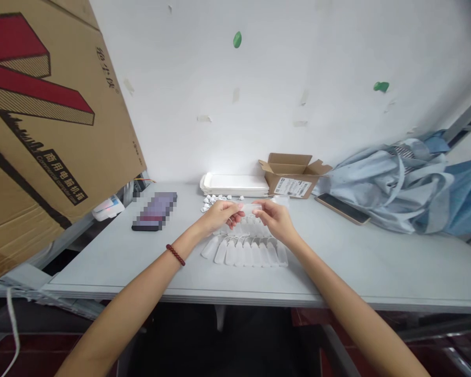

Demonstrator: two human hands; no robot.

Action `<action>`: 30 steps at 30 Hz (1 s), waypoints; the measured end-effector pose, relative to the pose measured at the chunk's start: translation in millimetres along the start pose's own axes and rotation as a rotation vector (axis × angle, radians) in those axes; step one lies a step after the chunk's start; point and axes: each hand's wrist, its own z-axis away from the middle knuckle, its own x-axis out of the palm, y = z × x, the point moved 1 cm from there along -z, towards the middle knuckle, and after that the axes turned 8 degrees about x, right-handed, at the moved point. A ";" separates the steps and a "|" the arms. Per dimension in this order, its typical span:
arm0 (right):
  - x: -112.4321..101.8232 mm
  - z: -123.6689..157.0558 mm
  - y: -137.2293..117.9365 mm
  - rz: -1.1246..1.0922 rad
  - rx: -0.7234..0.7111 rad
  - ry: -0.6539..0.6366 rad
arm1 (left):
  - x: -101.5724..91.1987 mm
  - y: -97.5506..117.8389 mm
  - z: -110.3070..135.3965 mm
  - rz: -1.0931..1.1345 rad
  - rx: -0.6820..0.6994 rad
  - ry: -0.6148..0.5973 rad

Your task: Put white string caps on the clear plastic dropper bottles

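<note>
Both hands meet above the middle of the table, with a small translucent plastic bottle [250, 208] stretched between them. My left hand [223, 212] pinches its left end, and my right hand [272, 215] has closed on the right end. Fingers cover parts of it, so its detail is hard to make out. Below lies a row of similar clear, flattish bottles [253, 253], side by side with white curved pieces at their tops. More pieces lie behind that row, partly hidden by my hands. Several small white caps [210, 201] are scattered beyond my left hand.
Against the wall stand a white flat box [235, 183] and an open cardboard box [290, 178]. A phone [343, 208] lies by light-blue cloth bags [392, 183] on the right. A dark, blurred-out device [156, 212] and a large carton [58, 120] are at left.
</note>
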 end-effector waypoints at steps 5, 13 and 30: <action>-1.5 -0.6 0.8 -0.007 0.002 -0.007 | 0.2 -1.4 0.0 -0.035 0.078 -0.018; -1.5 -2.1 3.5 0.009 0.026 -0.009 | 2.0 0.3 1.6 -0.315 0.239 -0.019; -15.0 -13.4 8.4 -0.126 0.165 -0.105 | -7.5 1.9 -0.2 -0.722 0.301 0.072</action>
